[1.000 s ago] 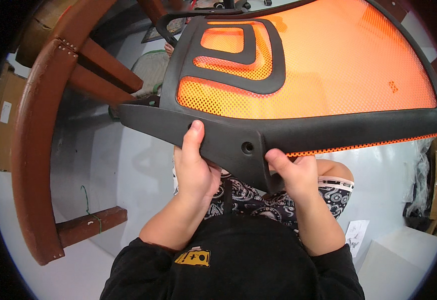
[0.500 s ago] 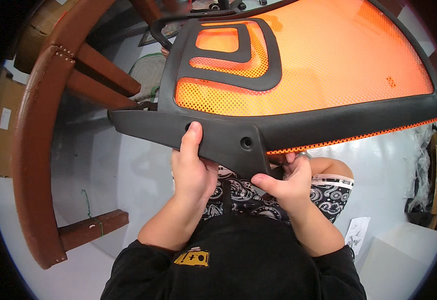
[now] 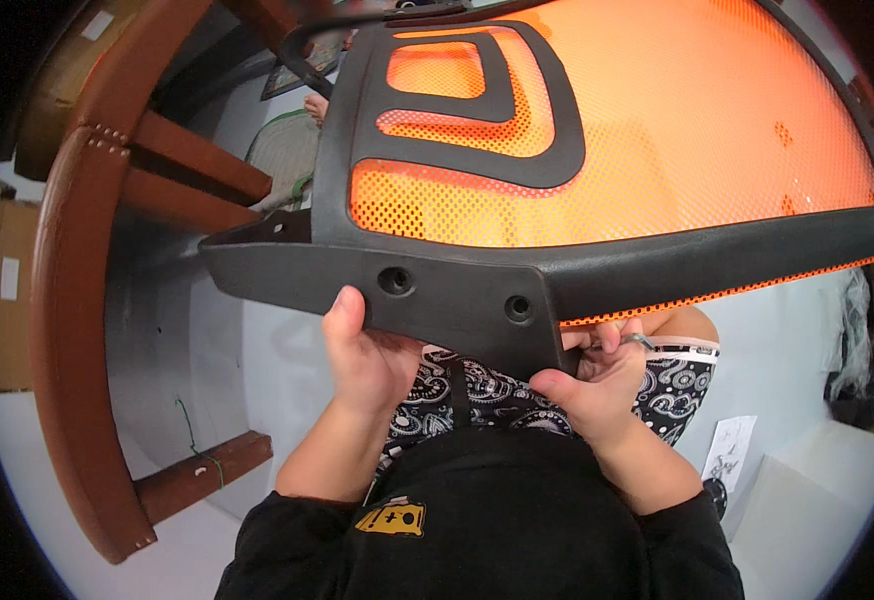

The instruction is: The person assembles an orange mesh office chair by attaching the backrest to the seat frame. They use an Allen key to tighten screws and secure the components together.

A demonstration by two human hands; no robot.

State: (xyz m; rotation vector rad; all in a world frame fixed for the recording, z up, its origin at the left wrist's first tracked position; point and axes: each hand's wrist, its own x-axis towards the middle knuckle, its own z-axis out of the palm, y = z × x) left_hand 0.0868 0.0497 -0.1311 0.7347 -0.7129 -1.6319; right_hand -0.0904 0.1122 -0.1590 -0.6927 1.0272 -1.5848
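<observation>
An orange mesh chair backrest [image 3: 677, 130] with a black plastic frame [image 3: 697, 240] lies across the upper view. Along its near left edge sits a black plastic armrest piece [image 3: 457, 305] with two round screw holes in its face. My left hand [image 3: 367, 360] is closed on the lower edge of this piece, thumb against its face below the left hole, fingers hidden behind. My right hand [image 3: 602, 385] grips its right lower corner, thumb on the corner and fingers curled under the backrest frame. A small shiny metal item [image 3: 639, 341] shows at the right fingers; I cannot tell what it is.
A brown padded frame [image 3: 77, 330] stands at the left, with green string [image 3: 189, 425] on its lower bar. Cardboard boxes [image 3: 12, 285] are behind it. At right lie a printed sheet [image 3: 729, 448], a white box [image 3: 817, 500] and clear plastic wrap [image 3: 850, 350]. A bare foot [image 3: 317, 107] shows near the top.
My left thumb has slid down and left off the armrest piece's left hole, which now shows. The piece and backrest have tilted slightly, and my right hand sits a little lower and farther right.
</observation>
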